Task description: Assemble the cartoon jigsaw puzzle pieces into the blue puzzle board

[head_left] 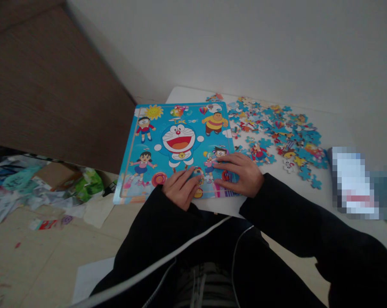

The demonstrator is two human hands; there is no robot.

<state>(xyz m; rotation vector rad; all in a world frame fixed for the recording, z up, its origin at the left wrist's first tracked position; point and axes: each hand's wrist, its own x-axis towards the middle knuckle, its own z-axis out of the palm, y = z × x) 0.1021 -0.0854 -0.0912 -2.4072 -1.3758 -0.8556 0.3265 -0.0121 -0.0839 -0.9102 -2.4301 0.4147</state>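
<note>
A blue jigsaw board (pixel 196 122) with printed cartoon figures lies on the white table. A large blue-and-white cat figure fills its middle. My left hand (pixel 180 188) rests on the lower edge of the board, fingers stretched out beside a small round multicoloured patch (pixel 198 173); whether that is a loose piece or part of the print, I cannot tell. At the lower right of the board, my right hand (pixel 241 171) lies with thumb and fingers apart, partly covering a printed figure with glasses (pixel 220 152). I see nothing held in it.
Many loose jigsaw pieces (pixel 279 128) are heaped right of the board on the white table (pixel 304 201). A pixelated phone-like object (pixel 355 184) lies farther right. A white cable (pixel 180 250) crosses my lap. Litter (pixel 52 188) covers the floor at left, below a brown wooden panel (pixel 52 85).
</note>
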